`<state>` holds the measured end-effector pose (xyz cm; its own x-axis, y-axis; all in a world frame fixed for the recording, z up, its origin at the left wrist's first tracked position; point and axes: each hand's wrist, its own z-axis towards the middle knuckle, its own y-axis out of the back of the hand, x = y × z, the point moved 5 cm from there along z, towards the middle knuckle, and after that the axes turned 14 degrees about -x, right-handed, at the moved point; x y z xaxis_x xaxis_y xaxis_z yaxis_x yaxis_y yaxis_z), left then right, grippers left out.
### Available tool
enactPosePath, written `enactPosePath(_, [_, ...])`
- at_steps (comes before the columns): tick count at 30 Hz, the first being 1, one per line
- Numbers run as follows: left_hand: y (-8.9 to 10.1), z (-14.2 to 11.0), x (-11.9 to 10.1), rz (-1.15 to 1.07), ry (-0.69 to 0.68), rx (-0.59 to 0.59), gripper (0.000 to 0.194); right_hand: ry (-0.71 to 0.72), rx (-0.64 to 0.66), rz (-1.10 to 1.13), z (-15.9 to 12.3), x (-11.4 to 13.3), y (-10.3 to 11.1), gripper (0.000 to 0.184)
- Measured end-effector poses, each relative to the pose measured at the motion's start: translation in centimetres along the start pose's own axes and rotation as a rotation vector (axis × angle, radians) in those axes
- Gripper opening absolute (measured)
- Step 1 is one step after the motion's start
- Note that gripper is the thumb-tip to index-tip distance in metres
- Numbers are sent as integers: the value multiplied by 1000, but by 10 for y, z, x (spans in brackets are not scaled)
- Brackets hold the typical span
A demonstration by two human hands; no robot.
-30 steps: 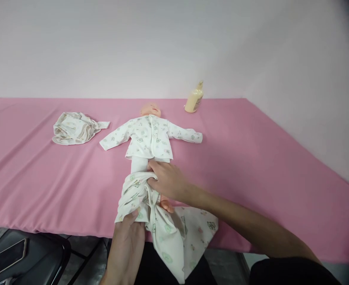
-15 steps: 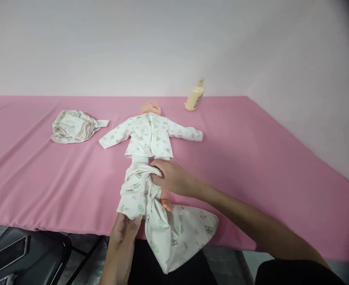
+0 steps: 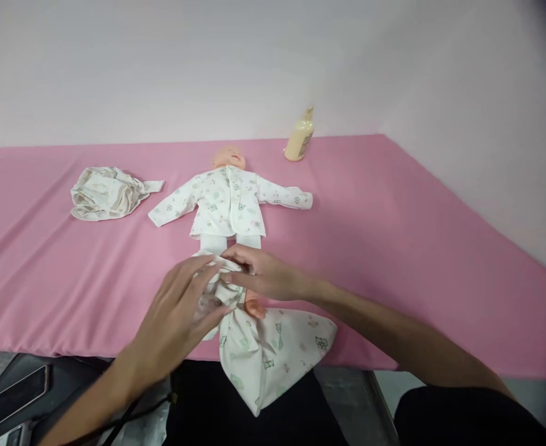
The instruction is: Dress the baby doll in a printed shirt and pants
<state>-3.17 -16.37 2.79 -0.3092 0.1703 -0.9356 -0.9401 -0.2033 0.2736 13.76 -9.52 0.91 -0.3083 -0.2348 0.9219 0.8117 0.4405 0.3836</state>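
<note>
A baby doll [image 3: 228, 197] lies on its back on the pink table [image 3: 393, 235], dressed in a white printed top, its arms spread. White printed trousers [image 3: 263, 353] are bunched over its legs and hang off the front edge. My right hand [image 3: 263, 275] pinches the bunched waistband at the doll's thighs. My left hand [image 3: 180, 313] reaches over the same bunched cloth with fingers spread and slightly blurred, touching the fabric. One bare doll foot [image 3: 254, 308] pokes out below my right hand.
A crumpled white printed garment [image 3: 108, 192] lies at the back left of the table. A cream pump bottle [image 3: 299, 136] stands by the wall at the back. A phone [image 3: 12, 399] rests on a dark chair at the lower left.
My left hand let go of the trouser hem near the table edge and rose to the bunched waistband. My right hand slid the cloth a little further up the doll's legs.
</note>
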Motion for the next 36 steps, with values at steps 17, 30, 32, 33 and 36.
enactPosePath(17, [-27,74,-6,549,-125,890,28,-34,-88,-599,-124,-34,-4,17])
enactPosePath(30, [-31,90,-13,525,-62,1080,50,-164,-595,-93,-129,-13,58,25])
enactPosePath(32, [-36,90,-16,559,-139,1046,39,-258,-597,-114,-127,-21,58,30])
enactPosePath(33, [-38,90,-17,567,-172,1037,35,-289,-560,-141,-126,-24,56,33])
enactPosePath(36, [-40,93,-19,521,-142,1040,31,-342,-362,-279,-126,-32,45,39])
